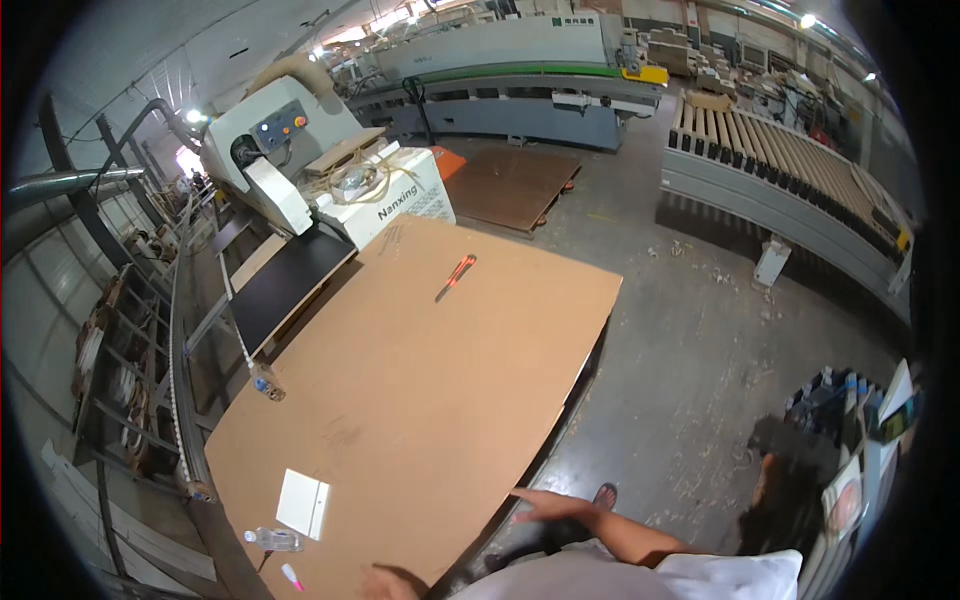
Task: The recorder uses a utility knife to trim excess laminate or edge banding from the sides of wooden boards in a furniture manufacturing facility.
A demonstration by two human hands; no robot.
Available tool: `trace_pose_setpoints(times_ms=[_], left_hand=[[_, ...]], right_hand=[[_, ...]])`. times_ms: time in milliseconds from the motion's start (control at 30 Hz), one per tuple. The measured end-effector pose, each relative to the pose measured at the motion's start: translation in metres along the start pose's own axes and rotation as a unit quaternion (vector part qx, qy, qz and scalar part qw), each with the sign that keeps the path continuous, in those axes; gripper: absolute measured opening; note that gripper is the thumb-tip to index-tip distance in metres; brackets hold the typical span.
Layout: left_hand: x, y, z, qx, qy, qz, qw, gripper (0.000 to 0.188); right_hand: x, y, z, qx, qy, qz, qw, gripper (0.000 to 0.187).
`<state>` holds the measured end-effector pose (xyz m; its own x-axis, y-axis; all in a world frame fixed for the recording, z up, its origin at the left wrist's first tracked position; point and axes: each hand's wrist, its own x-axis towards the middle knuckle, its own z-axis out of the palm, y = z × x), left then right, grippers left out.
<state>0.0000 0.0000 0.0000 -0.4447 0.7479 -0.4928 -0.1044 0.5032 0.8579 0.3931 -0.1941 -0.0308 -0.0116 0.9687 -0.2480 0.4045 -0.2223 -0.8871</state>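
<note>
On the brown board (420, 390), the left hand (385, 583) rests near its lower edge, its grip not discernible. The right hand (548, 505) is spread open just off its right edge. A white flat box (303, 503) lies near its lower left corner, a plastic bottle (272, 540) just beyond it, and a red-handled tool (456, 277) lies near its far edge.

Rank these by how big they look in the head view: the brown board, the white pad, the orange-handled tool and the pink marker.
1. Brown board, by far the largest.
2. White pad.
3. Orange-handled tool.
4. Pink marker, smallest.
The tool lies farther from the camera, so its gap to the marker is unsure.
</note>
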Motion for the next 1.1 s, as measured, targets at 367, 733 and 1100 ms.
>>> trace_pose_setpoints(times_ms=[367,733,1100], left_hand=[[-0.306,-0.053,0.38,0.171,-0.316,0.181,0.915,0.08],[-0.358,-0.081,0.581,0.173,-0.328,0.242,0.897,0.074],[-0.158,0.024,0.888,0.288,-0.15,0.445,0.835,0.055]], right_hand=[[-0.213,0.075,-0.182,0.186,0.159,0.271,0.931,0.068],[-0.23,0.309,-0.19,-0.266,0.06,0.007,0.962,0.054],[-0.351,0.445,-0.404,0.416,0.496,0.401,0.648,0.029]])
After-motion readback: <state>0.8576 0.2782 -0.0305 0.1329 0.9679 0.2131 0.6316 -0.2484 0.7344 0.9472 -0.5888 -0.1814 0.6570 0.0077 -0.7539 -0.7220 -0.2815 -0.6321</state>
